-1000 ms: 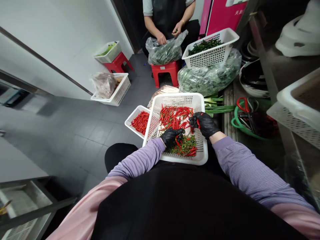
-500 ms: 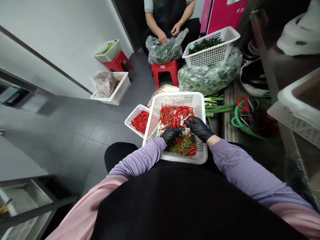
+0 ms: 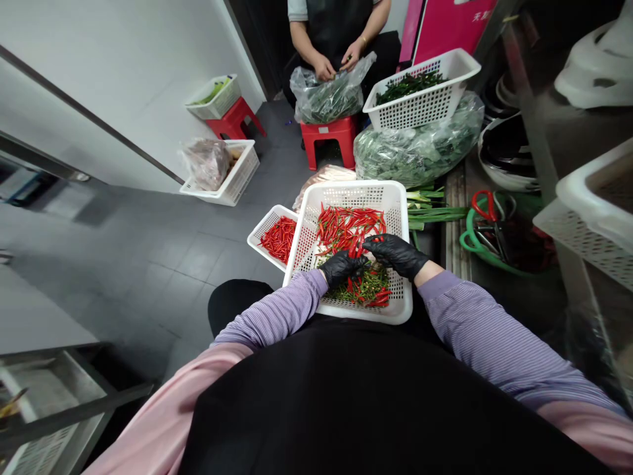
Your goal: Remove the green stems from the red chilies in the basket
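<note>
A white perforated basket (image 3: 295,264) rests on my lap. Red chili peppers (image 3: 341,223) lie in its far half, while green stems (image 3: 373,287) with a few red pieces are heaped in the near half. My left hand (image 3: 341,268), in a black glove, is closed around red chilies over the basket. Close beside it, my gloved right hand (image 3: 395,254) has its fingers curled together at the same chilies; the fingertips are partly hidden, but red shows at them. A smaller white basket (image 3: 254,243) of stemless red chilies (image 3: 278,239) stands to the left.
Opposite sits a person whose hands (image 3: 336,63) work over a plastic bag of greens (image 3: 329,99) on a red stool (image 3: 329,135). Bagged leafy greens (image 3: 415,152) and green onions (image 3: 435,212) lie beyond my basket. To the right are red-handled scissors (image 3: 484,206) in a green basket (image 3: 469,244).
My two hands have come closer together over the basket, the right one shifting so its fingers meet the chilies at the left. The person opposite has brought their hands nearer each other.
</note>
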Tool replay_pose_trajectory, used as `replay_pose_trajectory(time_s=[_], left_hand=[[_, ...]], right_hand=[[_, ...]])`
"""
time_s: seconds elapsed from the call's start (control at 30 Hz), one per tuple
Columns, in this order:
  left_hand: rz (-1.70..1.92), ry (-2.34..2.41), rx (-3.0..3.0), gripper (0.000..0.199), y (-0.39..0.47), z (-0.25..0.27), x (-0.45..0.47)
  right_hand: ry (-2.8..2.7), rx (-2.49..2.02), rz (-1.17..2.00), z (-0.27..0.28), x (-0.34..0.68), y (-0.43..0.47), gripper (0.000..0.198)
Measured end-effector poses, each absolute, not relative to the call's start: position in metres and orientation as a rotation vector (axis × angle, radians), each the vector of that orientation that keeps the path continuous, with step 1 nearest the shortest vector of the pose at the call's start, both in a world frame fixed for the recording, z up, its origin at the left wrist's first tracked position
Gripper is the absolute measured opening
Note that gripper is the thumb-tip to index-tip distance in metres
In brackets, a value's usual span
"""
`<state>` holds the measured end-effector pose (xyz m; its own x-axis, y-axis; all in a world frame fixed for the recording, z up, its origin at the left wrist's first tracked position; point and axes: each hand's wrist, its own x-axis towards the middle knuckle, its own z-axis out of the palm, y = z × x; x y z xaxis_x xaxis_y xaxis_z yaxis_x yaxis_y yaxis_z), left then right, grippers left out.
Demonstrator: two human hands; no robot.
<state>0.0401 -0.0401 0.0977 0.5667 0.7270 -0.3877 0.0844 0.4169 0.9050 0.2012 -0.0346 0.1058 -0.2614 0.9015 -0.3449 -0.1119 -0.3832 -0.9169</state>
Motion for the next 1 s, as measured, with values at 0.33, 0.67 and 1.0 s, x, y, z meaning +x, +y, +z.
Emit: replay_pose_trajectory(time_s=[0.33,0.67,1.0], left_hand=[[0.565,0.887,1.013,0.049,-0.037,0.091,0.039],[0.624,1.117,0.835,0.041,-0.035,0.09,0.043],[0.377,0.96,1.038,0.041,-0.041,0.095,0.044]], right_hand=[[-0.947,-1.254,1.614,0.097,0.205,-0.031,0.055],[-1.575,-1.214,1.048,0.113,0.192,-0.038,0.029],[-1.2,-1.262,1.782,0.108,0.197,-0.035,0.032]])
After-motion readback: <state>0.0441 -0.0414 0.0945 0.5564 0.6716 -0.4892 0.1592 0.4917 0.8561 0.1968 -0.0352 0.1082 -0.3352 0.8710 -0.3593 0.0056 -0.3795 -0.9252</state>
